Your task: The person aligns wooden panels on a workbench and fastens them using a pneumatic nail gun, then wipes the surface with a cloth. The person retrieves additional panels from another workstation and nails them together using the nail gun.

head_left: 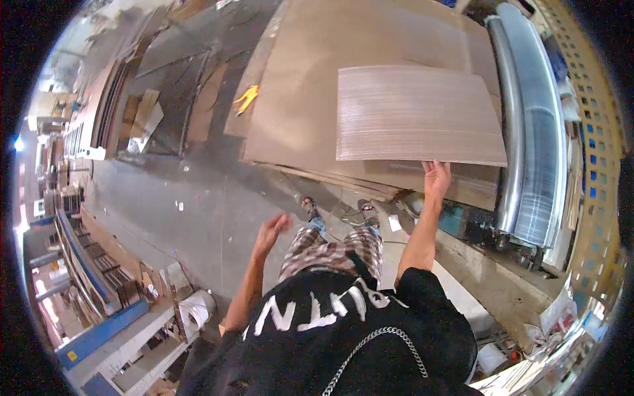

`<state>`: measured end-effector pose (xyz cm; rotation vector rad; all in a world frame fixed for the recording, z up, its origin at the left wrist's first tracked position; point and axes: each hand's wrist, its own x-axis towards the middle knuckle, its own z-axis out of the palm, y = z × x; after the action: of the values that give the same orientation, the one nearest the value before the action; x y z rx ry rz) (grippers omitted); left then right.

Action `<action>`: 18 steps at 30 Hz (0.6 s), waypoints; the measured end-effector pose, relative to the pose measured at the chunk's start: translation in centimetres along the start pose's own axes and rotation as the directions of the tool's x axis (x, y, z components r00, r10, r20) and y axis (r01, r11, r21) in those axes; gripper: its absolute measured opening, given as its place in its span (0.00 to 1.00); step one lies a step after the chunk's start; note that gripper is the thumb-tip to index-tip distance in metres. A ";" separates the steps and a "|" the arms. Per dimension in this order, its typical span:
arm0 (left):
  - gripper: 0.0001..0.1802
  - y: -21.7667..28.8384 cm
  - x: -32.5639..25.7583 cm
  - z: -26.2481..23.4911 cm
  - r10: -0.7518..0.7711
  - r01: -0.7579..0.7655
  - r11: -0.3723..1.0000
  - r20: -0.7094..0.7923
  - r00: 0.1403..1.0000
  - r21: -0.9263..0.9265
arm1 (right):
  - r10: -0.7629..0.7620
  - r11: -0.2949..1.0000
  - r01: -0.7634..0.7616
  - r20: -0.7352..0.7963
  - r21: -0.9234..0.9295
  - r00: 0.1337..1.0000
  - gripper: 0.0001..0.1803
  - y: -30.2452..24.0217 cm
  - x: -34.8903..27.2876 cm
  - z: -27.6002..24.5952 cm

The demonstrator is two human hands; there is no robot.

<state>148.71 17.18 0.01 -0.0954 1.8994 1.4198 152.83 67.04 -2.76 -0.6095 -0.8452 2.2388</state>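
The right hand [436, 177] is reaching far forward with the arm nearly straight, its fingers pinching the near edge of a thin wood veneer sheet [416, 115], so the grip is clenched on that sheet. The sheet is lying on top of a wide stack of brown sheets [310, 79] at the far right of the scene, with a long metal roller [535, 132] running just to its right. The left hand [271, 232] is hanging free over the grey floor [191, 198], fingers loosely spread and holding nothing, well apart from the sheet, the elbow bent out to the left as if balancing the body. To handle this well, the thin sheet is probably best kept flat and low while it is being slid, since a single-point hold on one edge is likely to let it sag, flex or crack; bringing the empty hand to the same near edge, further left, would be spreading the load. The feet [340, 211] are standing just beside the stack's near edge, which is keeping the reach long.
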 end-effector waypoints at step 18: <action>0.13 9.1 6.2 2.0 0.289 -0.337 0.834 -0.174 0.941 -0.437 | 0.465 0.885 -0.465 -0.025 0.021 0.885 0.18 16.7 -17.3 24.2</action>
<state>141.07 24.61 3.30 -0.0864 1.6662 2.1165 142.76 35.40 5.19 -0.9158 -0.7202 2.6535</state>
